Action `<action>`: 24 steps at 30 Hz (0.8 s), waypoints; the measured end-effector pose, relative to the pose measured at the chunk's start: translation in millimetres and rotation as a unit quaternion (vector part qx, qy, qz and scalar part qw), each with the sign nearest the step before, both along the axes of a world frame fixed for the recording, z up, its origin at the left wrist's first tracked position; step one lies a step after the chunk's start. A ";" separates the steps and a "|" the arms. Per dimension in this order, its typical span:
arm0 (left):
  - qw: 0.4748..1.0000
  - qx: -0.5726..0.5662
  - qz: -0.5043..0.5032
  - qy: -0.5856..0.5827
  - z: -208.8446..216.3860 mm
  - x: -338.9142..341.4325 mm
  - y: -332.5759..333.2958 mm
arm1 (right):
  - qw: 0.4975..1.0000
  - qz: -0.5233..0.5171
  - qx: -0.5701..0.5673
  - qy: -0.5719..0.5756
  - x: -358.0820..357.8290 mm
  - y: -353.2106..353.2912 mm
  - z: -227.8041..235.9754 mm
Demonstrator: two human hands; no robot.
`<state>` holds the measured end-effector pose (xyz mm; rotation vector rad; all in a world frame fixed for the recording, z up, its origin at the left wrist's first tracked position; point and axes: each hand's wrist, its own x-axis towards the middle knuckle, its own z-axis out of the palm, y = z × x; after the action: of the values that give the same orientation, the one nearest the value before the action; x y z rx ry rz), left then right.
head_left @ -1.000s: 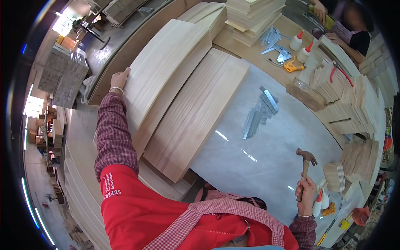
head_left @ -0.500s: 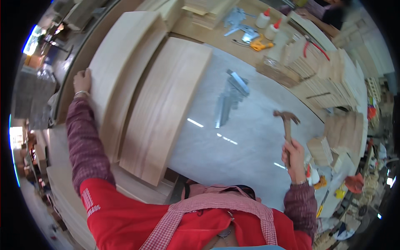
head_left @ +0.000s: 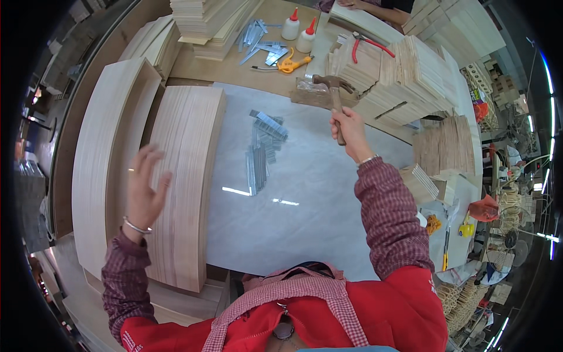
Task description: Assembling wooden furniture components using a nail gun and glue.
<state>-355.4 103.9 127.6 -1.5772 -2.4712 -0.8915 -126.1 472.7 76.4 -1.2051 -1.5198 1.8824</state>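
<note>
My right hand point(head_left: 350, 132) is wrapped around the wooden handle of a claw hammer point(head_left: 332, 97), whose head is raised over the far right part of the table. With its fingers spread and a little blurred, my left hand point(head_left: 146, 186) hovers by two long pale wooden boxes and holds nothing. The nearer wooden box point(head_left: 182, 176) lies just right of that hand; the other wooden box point(head_left: 97, 158) is on its left. Strips of metal staples point(head_left: 258, 152) lie loosely on the grey-white table top point(head_left: 293, 234) between my arms.
Stacked thin wooden panels point(head_left: 404, 76) line the right side, with red-handled pliers point(head_left: 372, 46) on top. At the back are red-capped glue bottles point(head_left: 306, 40), a yellow air blow gun point(head_left: 290, 63) and metal pieces point(head_left: 258, 41). Another person's arm point(head_left: 381, 10) shows at the far edge.
My left hand has come off the left box's outer side and moved right, toward me. My right hand has carried the hammer forward and left. The view has shifted.
</note>
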 end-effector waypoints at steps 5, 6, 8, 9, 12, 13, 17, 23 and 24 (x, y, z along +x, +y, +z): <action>0.991 -0.034 -0.055 -0.119 -21.5 52.1 27.4 | 1.000 0.005 -0.022 0.001 -47.1 17.7 -26.2; 0.981 -0.044 -0.069 -0.176 -31.0 59.1 31.9 | 1.000 0.009 -0.024 0.000 -58.8 21.0 -29.7; 0.961 -0.052 -0.083 -0.260 -48.4 76.0 39.3 | 0.999 0.019 -0.031 0.002 -74.8 18.8 -37.3; 0.953 -0.050 -0.083 -0.287 -55.5 86.2 41.1 | 0.999 0.013 -0.042 0.014 -82.8 23.8 -40.4; 0.930 -0.036 -0.107 -0.349 -71.8 114.9 49.7 | 0.997 -0.016 -0.064 0.045 -101.2 54.1 -42.9; 0.928 -0.019 -0.111 -0.356 -79.5 123.4 50.5 | 0.996 -0.023 -0.072 0.056 -105.5 65.2 -42.7; 0.887 -0.039 -0.092 -0.451 -97.7 157.6 51.9 | 0.988 -0.053 -0.106 0.102 -107.5 85.4 -50.0; 0.849 -0.051 -0.075 -0.520 -130.0 211.7 46.3 | 0.971 -0.107 -0.151 0.148 -128.8 100.9 -66.7; 0.843 -0.058 -0.072 -0.529 -130.8 217.4 46.1 | 0.967 -0.125 -0.151 0.162 -134.3 95.9 -70.0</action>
<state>-138.0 150.0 -3.1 -1.5439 -3.0829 -2.1489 -260.4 568.5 6.4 -1.0833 -0.8893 2.0608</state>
